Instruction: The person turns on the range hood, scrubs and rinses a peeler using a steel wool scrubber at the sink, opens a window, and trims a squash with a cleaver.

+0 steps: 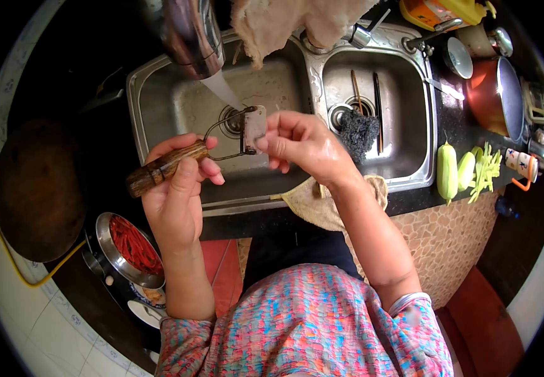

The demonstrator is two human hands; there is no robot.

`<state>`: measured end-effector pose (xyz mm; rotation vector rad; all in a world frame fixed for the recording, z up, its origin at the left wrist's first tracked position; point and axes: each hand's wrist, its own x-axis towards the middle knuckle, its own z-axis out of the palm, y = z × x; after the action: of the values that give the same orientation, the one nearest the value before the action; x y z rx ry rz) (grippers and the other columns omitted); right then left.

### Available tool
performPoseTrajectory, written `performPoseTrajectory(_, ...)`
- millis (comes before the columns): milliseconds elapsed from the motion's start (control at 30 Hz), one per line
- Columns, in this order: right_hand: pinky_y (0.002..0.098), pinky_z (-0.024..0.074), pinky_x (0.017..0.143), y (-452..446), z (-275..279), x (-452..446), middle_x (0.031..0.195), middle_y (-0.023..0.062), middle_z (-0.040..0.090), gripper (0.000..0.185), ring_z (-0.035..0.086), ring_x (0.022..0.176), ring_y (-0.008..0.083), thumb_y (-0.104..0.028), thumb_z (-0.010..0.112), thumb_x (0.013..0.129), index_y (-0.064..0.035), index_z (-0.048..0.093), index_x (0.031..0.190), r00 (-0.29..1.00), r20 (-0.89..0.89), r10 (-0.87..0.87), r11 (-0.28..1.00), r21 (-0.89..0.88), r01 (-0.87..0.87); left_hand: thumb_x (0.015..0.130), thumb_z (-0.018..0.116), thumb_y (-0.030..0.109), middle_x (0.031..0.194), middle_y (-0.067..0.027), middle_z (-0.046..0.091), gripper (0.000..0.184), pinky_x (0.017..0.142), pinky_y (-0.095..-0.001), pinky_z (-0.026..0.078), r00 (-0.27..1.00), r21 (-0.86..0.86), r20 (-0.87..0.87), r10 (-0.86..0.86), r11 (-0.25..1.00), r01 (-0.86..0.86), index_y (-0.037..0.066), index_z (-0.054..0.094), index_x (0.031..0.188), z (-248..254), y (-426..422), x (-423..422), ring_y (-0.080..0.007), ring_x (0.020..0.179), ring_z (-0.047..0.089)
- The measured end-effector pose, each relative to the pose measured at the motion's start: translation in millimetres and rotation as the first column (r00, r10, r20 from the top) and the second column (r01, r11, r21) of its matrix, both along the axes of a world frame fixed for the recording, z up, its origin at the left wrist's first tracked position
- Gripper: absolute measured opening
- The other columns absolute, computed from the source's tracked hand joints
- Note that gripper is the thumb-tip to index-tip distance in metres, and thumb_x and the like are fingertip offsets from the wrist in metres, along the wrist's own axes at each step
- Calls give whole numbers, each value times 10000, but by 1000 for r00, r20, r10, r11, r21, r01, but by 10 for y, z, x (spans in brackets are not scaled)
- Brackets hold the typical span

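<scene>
My left hand point(181, 182) is closed around the wooden handle of a peeler point(170, 168), held over the large sink basin point(178, 94). Two wire arms run from the handle to a wide, flat metal blade. My wet right hand point(303, 141) is curled at the far end of that blade, thumb and fingers pinching it. Water point(222, 90) pours from the faucet point(190, 38) beside the blade. Part of the blade's edge is hidden behind my right fingers.
In the smaller basin lie a dark scouring pad point(358, 133) and two thin sticks point(379, 113). Pale green gourds point(447, 171) and cut strips point(487, 171) sit on the right counter near a red pot point(492, 97). A metal bowl point(103, 235) of red strips stands left.
</scene>
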<state>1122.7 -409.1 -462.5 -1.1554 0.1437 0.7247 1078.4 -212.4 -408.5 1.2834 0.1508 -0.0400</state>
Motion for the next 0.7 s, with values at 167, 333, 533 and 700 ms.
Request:
performPoseTrajectory(167,217,491,557,1,36,-69,727,30,595,130,587,628,84,-85,639,833,15,560,855,996,79,52,998,-33,-49,938,504,101,1097,-234,580,284,681,-317,491,1000,27,14,-28,999,28,-43,481,1181,-13,10,-28,-176,779,578)
performPoseTrajectory(333,218,492,536,6,74,-29,676,23,576,161,574,587,75,-86,647,828,12,527,783,971,194,143,981,-161,-112,943,500,111,1105,-241,573,283,680,-317,492,997,28,40,-65,998,64,-40,477,1182,-22,-5,-32,-176,776,580)
performPoseTrajectory(533,220,482,525,3,25,-48,646,29,567,163,587,586,82,-78,652,808,17,524,775,986,152,70,997,-29,-67,943,498,109,1108,-241,573,281,676,-314,494,999,0,8,-42,999,42,-40,473,1180,1,15,-28,-169,775,578)
performPoseTrajectory(700,224,490,527,-5,65,-22,664,20,568,123,592,598,85,-55,626,813,18,530,784,967,203,151,983,-130,-126,943,497,108,1103,-238,575,281,676,-315,493,997,25,38,-69,997,68,-38,471,1182,-10,13,-44,-169,775,577)
